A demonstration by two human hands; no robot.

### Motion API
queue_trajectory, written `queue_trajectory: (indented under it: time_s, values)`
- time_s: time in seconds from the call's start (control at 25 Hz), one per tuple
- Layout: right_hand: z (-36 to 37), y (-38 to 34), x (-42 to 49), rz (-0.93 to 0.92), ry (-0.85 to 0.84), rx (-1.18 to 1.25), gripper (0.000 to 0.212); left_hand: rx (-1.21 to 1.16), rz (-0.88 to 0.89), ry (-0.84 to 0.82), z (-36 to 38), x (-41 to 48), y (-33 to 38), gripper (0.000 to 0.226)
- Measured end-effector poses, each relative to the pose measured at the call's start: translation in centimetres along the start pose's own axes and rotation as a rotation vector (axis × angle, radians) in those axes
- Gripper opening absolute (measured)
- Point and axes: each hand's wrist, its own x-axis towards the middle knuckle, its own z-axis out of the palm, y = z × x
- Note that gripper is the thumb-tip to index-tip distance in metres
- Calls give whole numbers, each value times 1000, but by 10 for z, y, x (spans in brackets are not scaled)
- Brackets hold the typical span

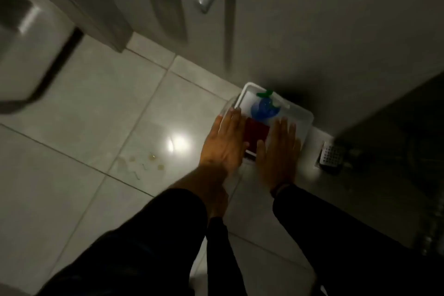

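White plastic box sits on the tiled floor, pushed against the foot of the grey wall and just left of a square floor drain. Its far edge runs along the wall, slanting from upper left to lower right in the view, and its sides lead back towards the person. The hands cover the near end, so I cannot tell which side is the longer one. The box is shallow with rounded corners and a pale rim, and a clear, blurred edge shows at its left side. Inside lie a blue rounded thing, a green piece at the wall end, and a dark red block nearer the person.

The left hand lies flat on the box's left side, its grip spread, with straight fingers pointing at the wall. The right hand lies the same way on the right side, palm down and fingers straight, curled round nothing. The red block shows between them. Both sleeves are dark.
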Motion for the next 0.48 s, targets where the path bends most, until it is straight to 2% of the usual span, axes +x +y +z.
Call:
queue_trajectory:
  time_s: [0.08, 0.24, 0.32, 0.4, 0.48]
  values:
    - [42, 17, 37, 88, -29, 88, 73, -50, -15, -67, 40, 45, 3, 77]
    - [103, 40, 101, 415, -240, 358, 75, -222, -228, -166, 103, 108, 17, 58]
    - [128, 49, 121, 558, -281, 529, 77, -261, -334, -176, 125, 125, 29, 58]
    - [144, 57, 134, 643, -239, 748, 64, -344, -418, -139, 137, 144, 33, 61]
    - [150, 61, 140, 682, -190, 994, 32, -496, -485, -125, 132, 155, 34, 54]
